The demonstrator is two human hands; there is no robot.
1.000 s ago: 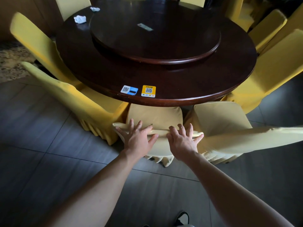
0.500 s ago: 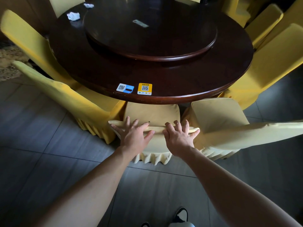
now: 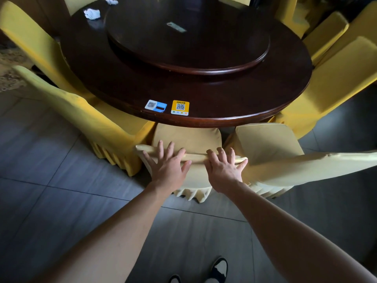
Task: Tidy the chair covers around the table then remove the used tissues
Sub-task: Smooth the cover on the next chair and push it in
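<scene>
A chair in a pale yellow cover (image 3: 187, 139) stands tucked under the near edge of the round dark table (image 3: 224, 103). My left hand (image 3: 167, 166) and my right hand (image 3: 223, 168) lie flat, fingers spread, on the top of its backrest, side by side and apart. Neither hand grips anything. Two crumpled white tissues lie on the far left of the table: the larger tissue (image 3: 92, 13) and a smaller tissue (image 3: 111, 1) behind it.
More yellow-covered chairs ring the table: one at the left (image 3: 85, 115), one at the right (image 3: 271, 152), others further round. A raised turntable (image 3: 187, 37) fills the table's middle. Two QR stickers (image 3: 168, 107) sit near its front edge. Grey floor tiles and my shoes (image 3: 218, 268) lie below.
Both hands stay on the backrest top in about the same pose. The view has shifted a little, so the table and chair sit slightly differently in frame.
</scene>
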